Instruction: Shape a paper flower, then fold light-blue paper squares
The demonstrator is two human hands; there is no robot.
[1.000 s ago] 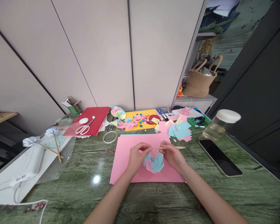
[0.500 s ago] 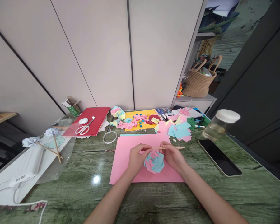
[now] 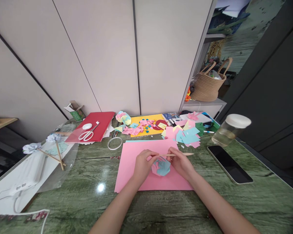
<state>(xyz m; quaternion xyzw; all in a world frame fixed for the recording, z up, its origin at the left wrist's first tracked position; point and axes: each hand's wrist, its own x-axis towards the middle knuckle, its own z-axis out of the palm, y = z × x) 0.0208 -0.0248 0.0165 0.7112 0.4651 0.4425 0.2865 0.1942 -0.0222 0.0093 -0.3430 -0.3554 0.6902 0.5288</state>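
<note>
A thin pale wooden stick (image 3: 187, 154) lies level between my two hands, its tapered end pointing right. My left hand (image 3: 144, 164) is closed, thumb and fingertips pinched at the stick's left end. Fingers of my right hand (image 3: 180, 162) are wrapped round the stick near its middle. Just below the stick, between the hands, is a folded paper ball (image 3: 161, 167) in pink and light blue; how it is attached is too small to tell. Beneath them lies a stack of pink paper sheets (image 3: 127, 172).
Behind the pink sheets are a tape ring (image 3: 108, 144), a yellow sheet (image 3: 134, 132) with small coloured pieces, and paper scraps (image 3: 189, 135). White scissors (image 3: 86, 135) rest on a red folder (image 3: 104, 125) at left. A phone (image 3: 229, 164) and a lidded bottle (image 3: 230, 130) stand right.
The paper ball has turned and risen slightly, showing a different side. Both hands keep nearly the same place on the stick.
</note>
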